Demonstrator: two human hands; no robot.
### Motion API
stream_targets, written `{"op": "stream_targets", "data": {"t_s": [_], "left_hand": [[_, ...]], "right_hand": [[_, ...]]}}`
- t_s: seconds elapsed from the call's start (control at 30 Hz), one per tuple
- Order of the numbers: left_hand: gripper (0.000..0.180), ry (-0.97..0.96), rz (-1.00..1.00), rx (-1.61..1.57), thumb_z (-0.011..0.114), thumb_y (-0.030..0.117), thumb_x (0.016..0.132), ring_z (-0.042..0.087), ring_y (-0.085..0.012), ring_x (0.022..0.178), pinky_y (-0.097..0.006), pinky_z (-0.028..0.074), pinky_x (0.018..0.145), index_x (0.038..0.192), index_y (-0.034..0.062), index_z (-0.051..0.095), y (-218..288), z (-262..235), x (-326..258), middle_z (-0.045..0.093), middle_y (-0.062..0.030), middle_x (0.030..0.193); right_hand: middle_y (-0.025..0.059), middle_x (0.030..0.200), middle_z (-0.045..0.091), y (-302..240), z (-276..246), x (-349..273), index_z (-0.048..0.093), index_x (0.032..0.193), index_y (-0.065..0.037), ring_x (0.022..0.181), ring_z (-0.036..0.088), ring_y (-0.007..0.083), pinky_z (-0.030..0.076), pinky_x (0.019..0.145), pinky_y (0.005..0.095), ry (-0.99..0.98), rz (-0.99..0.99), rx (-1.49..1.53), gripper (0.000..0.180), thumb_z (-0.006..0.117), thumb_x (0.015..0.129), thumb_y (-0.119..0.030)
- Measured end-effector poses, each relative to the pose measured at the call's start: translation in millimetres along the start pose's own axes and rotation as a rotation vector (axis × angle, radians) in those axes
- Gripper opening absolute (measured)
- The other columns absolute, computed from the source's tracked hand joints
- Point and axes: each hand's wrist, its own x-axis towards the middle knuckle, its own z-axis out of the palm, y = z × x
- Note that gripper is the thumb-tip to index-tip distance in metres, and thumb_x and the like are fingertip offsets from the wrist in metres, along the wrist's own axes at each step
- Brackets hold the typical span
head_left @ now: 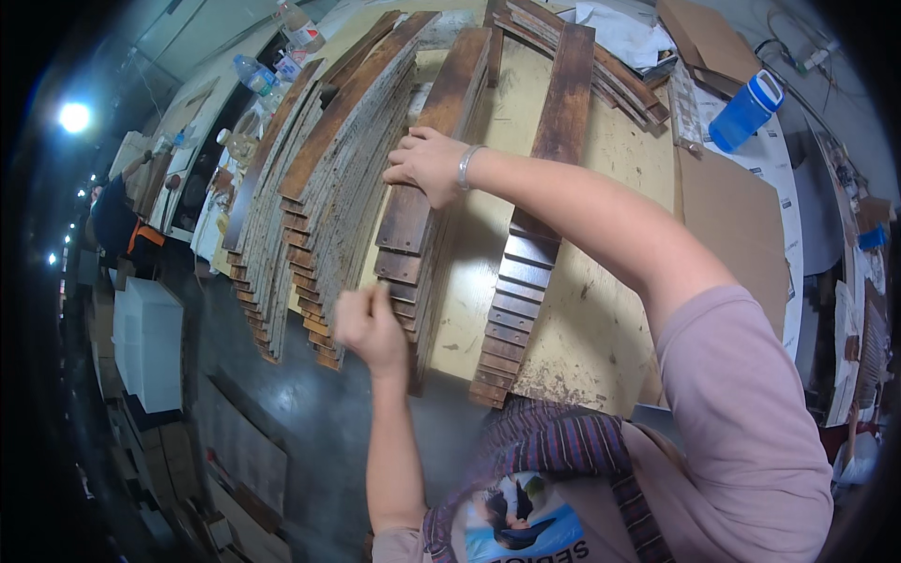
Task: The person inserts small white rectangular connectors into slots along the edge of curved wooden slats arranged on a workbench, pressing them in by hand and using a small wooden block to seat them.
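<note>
Brown-stained wooden boards stand in long stacks, their near ends stepped like stairs. My right hand point(427, 167) reaches across from the right and grips the top wooden board point(405, 220) of the middle stack, fingers bent over its left side. Small dark holes show near that board's end. Beside the stepped ends of the same stack is my left hand point(371, 328), closed in a fist with the thumb uppermost and slightly blurred. Whatever its fingers may hold is hidden. Just right of my right hand runs another stack of boards point(561, 103), partly covered by my forearm.
More board stacks point(352, 122) line the left of the yellowish table point(601, 328). Curved pieces point(624, 80) lie at the far right. A blue bottle point(741, 117), flat cardboard point(732, 216) and plastic bottles point(253, 73) surround them. A white box point(148, 342) sits low at left.
</note>
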Motion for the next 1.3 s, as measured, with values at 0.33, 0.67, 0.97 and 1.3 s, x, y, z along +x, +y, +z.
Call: {"op": "stream_targets", "data": {"t_s": [0.33,0.67,0.97,1.3], "left_hand": [[0.010,-0.014,0.019,0.120,0.074,0.002,0.085,0.055,-0.0259,0.066,-0.037,0.044,0.063,0.080,-0.0005,0.065,-12.5,-9.6,-5.8,0.059,-0.0112,0.074],[0.008,-0.013,0.039,0.103,0.076,0.001,0.080,0.057,-0.0306,0.068,-0.041,0.045,0.062,0.080,0.0015,0.068,-3.2,-5.3,-14.2,0.062,-0.0104,0.075],[0.009,-0.060,0.019,0.061,0.076,0.000,0.082,0.058,-0.0257,0.065,-0.035,0.046,0.063,0.080,-0.0009,0.067,1.7,-9.4,-31.3,0.061,-0.0111,0.074],[0.004,-0.018,-0.094,0.048,0.071,-0.001,0.086,0.058,-0.0212,0.068,-0.034,0.045,0.063,0.084,-0.0015,0.067,1.7,-28.6,-39.0,0.061,-0.0089,0.077]], "right_hand": [[0.0069,0.113,0.060,-4.1,-2.3,-5.8,0.063,0.125,-0.018,0.122,0.053,0.0283,0.028,0.118,0.0465,0.078,-0.036,0.015,0.061,0.070,0.065,-0.012],[0.0081,0.114,0.058,0.5,-3.7,-5.4,0.063,0.124,-0.017,0.121,0.052,0.0296,0.028,0.118,0.0474,0.087,-0.046,0.018,0.059,0.068,0.065,-0.013],[0.0048,0.129,0.058,1.5,-2.4,-0.8,0.058,0.138,-0.023,0.134,0.046,0.0275,0.021,0.124,0.0497,-0.032,0.018,-0.017,0.076,0.077,0.065,-0.021],[0.0103,0.137,0.057,-1.6,-25.4,12.0,0.059,0.139,-0.022,0.140,0.044,0.0296,0.020,0.122,0.0547,-0.205,-0.023,0.153,0.069,0.072,0.072,-0.031]]}}
